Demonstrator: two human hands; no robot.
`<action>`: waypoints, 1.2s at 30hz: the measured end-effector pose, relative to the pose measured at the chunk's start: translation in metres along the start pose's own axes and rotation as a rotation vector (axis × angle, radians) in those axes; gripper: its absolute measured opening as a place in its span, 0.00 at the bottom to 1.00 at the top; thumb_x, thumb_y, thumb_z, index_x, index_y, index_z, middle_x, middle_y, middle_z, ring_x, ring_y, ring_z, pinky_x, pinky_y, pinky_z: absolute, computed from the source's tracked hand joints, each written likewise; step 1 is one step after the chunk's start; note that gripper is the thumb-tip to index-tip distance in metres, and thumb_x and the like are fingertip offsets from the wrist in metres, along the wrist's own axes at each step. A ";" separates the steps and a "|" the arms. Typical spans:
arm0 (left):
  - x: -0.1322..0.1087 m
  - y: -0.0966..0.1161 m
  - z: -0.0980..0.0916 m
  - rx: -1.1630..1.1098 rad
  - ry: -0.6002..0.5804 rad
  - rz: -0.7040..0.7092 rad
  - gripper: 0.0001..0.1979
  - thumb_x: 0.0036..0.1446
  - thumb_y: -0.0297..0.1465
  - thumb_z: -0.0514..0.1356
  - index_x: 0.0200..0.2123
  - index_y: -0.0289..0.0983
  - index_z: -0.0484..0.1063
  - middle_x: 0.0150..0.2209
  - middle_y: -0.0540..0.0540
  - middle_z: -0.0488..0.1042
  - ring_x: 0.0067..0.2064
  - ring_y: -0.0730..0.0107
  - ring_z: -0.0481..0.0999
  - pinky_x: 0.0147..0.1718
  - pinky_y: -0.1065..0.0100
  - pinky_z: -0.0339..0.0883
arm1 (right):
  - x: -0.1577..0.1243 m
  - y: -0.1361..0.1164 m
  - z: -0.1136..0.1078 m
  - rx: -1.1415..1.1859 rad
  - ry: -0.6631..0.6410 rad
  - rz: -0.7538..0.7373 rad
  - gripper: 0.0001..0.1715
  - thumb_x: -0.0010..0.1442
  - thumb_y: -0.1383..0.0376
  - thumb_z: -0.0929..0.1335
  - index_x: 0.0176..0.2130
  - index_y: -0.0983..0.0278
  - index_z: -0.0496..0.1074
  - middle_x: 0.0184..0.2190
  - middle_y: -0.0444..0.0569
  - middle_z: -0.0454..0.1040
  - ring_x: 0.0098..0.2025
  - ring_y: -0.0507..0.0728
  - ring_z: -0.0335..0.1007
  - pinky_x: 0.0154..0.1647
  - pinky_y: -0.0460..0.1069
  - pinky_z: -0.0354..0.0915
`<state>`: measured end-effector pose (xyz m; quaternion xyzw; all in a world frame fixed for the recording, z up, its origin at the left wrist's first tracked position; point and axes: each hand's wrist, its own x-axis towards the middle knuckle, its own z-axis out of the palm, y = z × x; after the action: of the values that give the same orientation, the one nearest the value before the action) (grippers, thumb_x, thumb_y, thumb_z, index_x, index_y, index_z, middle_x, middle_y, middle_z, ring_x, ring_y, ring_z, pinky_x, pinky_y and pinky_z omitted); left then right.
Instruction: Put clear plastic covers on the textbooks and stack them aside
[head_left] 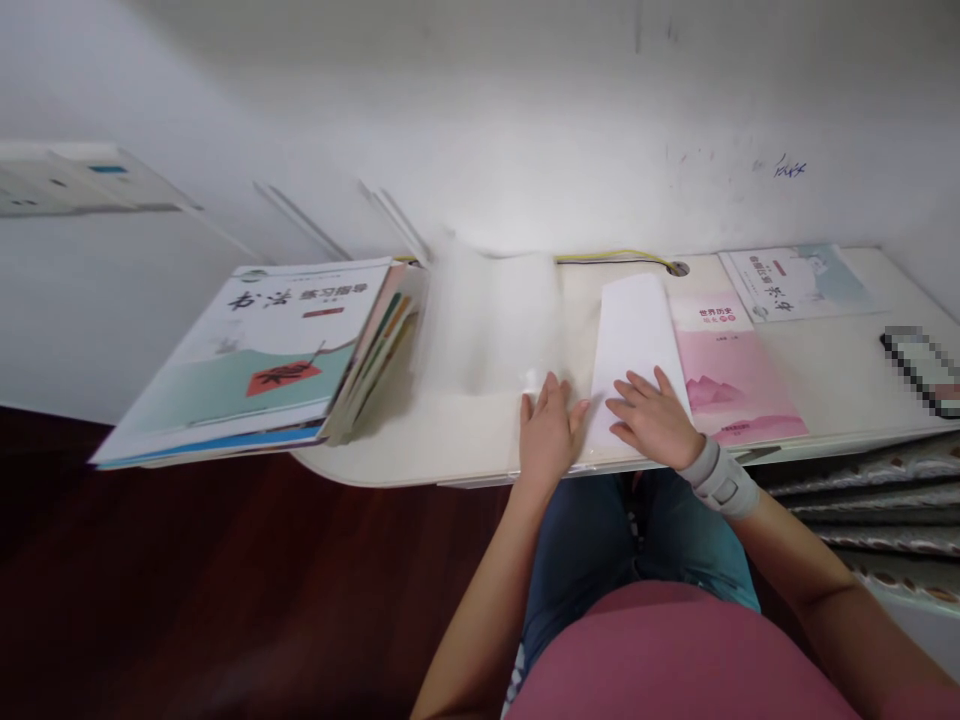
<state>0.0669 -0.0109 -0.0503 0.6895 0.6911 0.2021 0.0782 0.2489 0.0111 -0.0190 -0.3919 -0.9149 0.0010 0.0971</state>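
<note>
Clear plastic sheet (487, 325) by the left hand (546, 435), white paper (634, 330) under the right hand (654, 422)

A stack of calligraphy workbooks (300, 300) overhangs the desk (375, 455). Next, the plastic sheet lies blurred; at its near right corner the left hand, thumb apart from fingers, clasps nothing, contact unclear. The right hand rests palm down on the paper, fingers spread, gripping nothing. Alongside lie a pink world history textbook (739, 370) and another calligraphy workbook (795, 283).
</note>
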 end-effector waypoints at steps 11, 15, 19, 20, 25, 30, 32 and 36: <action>-0.002 0.004 -0.002 0.175 -0.024 0.055 0.37 0.61 0.45 0.48 0.67 0.30 0.43 0.65 0.35 0.54 0.67 0.47 0.47 0.62 0.45 0.44 | -0.013 -0.032 0.010 -0.049 0.018 -0.037 0.25 0.64 0.62 0.62 0.57 0.73 0.65 0.57 0.64 0.67 0.60 0.65 0.61 0.63 0.64 0.49; -0.002 0.006 -0.006 0.196 -0.067 0.088 0.27 0.62 0.42 0.48 0.63 0.44 0.57 0.67 0.42 0.52 0.67 0.45 0.47 0.61 0.41 0.45 | -0.021 -0.041 0.008 -0.049 0.020 -0.050 0.26 0.64 0.64 0.62 0.57 0.77 0.64 0.56 0.65 0.68 0.58 0.64 0.63 0.61 0.58 0.55; -0.003 0.009 -0.010 0.194 -0.080 0.118 0.22 0.63 0.41 0.49 0.58 0.48 0.66 0.66 0.45 0.53 0.67 0.43 0.48 0.60 0.38 0.46 | -0.002 -0.017 -0.014 0.001 -0.077 -0.159 0.24 0.65 0.62 0.61 0.56 0.72 0.65 0.52 0.62 0.72 0.52 0.61 0.69 0.56 0.57 0.60; -0.003 0.009 -0.010 0.191 -0.077 0.120 0.22 0.62 0.40 0.49 0.58 0.48 0.66 0.66 0.44 0.54 0.67 0.42 0.48 0.59 0.37 0.46 | 0.010 -0.006 -0.021 -0.015 -0.093 -0.159 0.22 0.65 0.62 0.60 0.55 0.71 0.66 0.52 0.61 0.72 0.53 0.62 0.68 0.55 0.58 0.59; -0.004 0.008 -0.007 0.189 -0.051 0.124 0.21 0.63 0.40 0.49 0.57 0.47 0.68 0.65 0.45 0.56 0.66 0.44 0.50 0.59 0.38 0.47 | 0.073 0.040 -0.026 -0.150 -0.233 -0.098 0.19 0.65 0.64 0.60 0.50 0.71 0.69 0.55 0.63 0.69 0.59 0.65 0.61 0.59 0.63 0.51; -0.005 0.004 -0.006 0.156 -0.025 0.129 0.21 0.63 0.44 0.48 0.55 0.47 0.70 0.65 0.44 0.56 0.66 0.45 0.50 0.59 0.39 0.49 | 0.088 0.045 -0.008 -0.169 -0.321 -0.078 0.21 0.65 0.60 0.61 0.51 0.71 0.68 0.54 0.62 0.69 0.57 0.63 0.64 0.61 0.64 0.48; -0.005 0.004 -0.007 0.143 -0.021 0.131 0.22 0.63 0.45 0.48 0.54 0.47 0.71 0.65 0.44 0.56 0.66 0.45 0.50 0.59 0.39 0.48 | 0.084 0.042 -0.006 -0.166 -0.297 -0.075 0.22 0.65 0.59 0.61 0.53 0.70 0.67 0.55 0.63 0.68 0.58 0.63 0.63 0.61 0.64 0.47; -0.006 0.004 -0.006 0.149 -0.012 0.138 0.24 0.62 0.47 0.48 0.54 0.45 0.71 0.65 0.42 0.56 0.67 0.44 0.49 0.60 0.39 0.46 | 0.079 0.037 -0.007 -0.158 -0.308 -0.075 0.23 0.65 0.58 0.61 0.52 0.71 0.68 0.54 0.64 0.69 0.57 0.63 0.64 0.62 0.64 0.46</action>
<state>0.0683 -0.0181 -0.0443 0.7407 0.6545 0.1511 0.0167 0.2239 0.0928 -0.0008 -0.3590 -0.9302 -0.0145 -0.0753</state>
